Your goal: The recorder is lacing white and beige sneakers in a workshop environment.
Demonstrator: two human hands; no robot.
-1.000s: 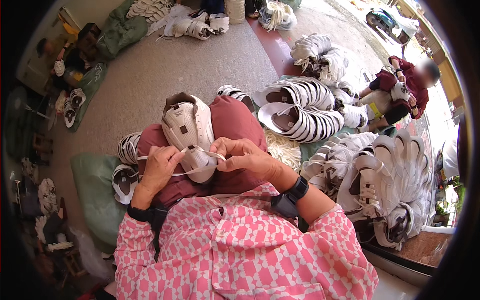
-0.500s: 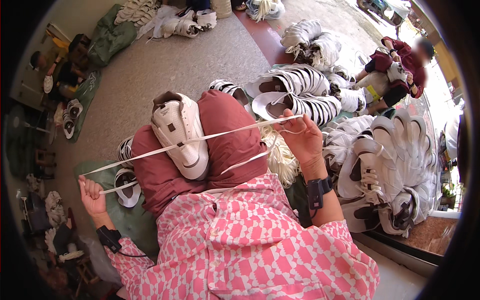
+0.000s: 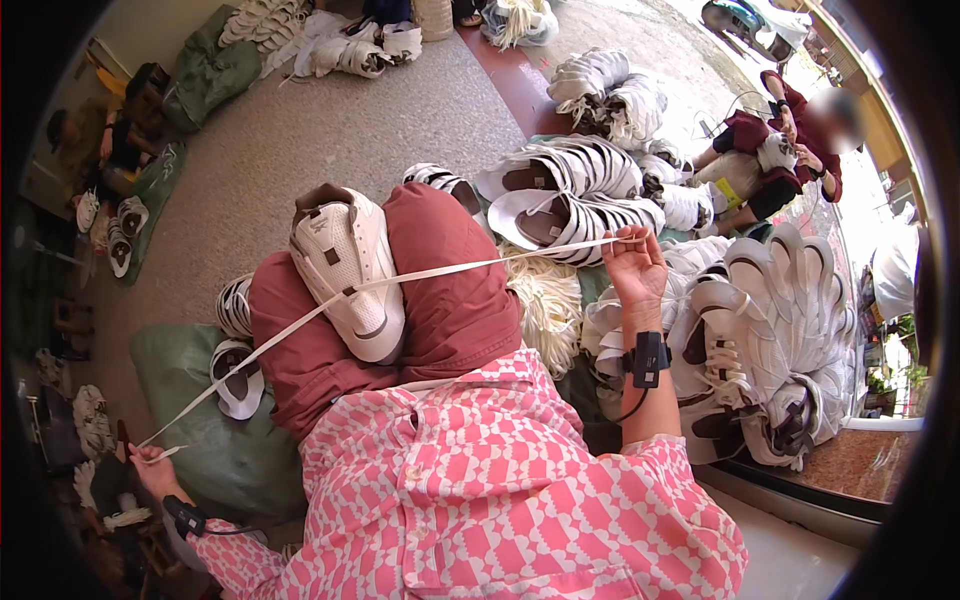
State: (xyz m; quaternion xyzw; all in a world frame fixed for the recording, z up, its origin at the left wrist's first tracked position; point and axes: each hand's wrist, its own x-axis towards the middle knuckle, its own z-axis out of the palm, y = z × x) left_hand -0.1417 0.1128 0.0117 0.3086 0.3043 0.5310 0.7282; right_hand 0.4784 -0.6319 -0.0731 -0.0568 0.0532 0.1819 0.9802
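A white sneaker (image 3: pixel 338 262) with a brown collar lies between my knees, its toe pointing toward me. A flat white shoelace (image 3: pixel 450 270) crosses the sneaker near its lowest eyelets and is pulled taut to both sides. Far out at the lower left, my left hand (image 3: pixel 153 472) is closed on one end of the shoelace, with a short tail hanging from the fingers. My right hand (image 3: pixel 636 272), raised at the right beside the pile of shoes, pinches the other end between thumb and fingers, palm up.
Right of my knees lies a bundle of cream laces (image 3: pixel 545 305). Striped shoe uppers (image 3: pixel 575 190) and stacked white shoes (image 3: pixel 765 330) crowd the right side. A green sack (image 3: pixel 215 450) and a loose shoe (image 3: pixel 238 380) sit at my left. A co-worker (image 3: pixel 815 150) handles a shoe at the far right.
My hands have spread wider, the left going down and outward, the right slightly outward. The shoelace's slack has gone, and it now runs straight from each hand to the sneaker.
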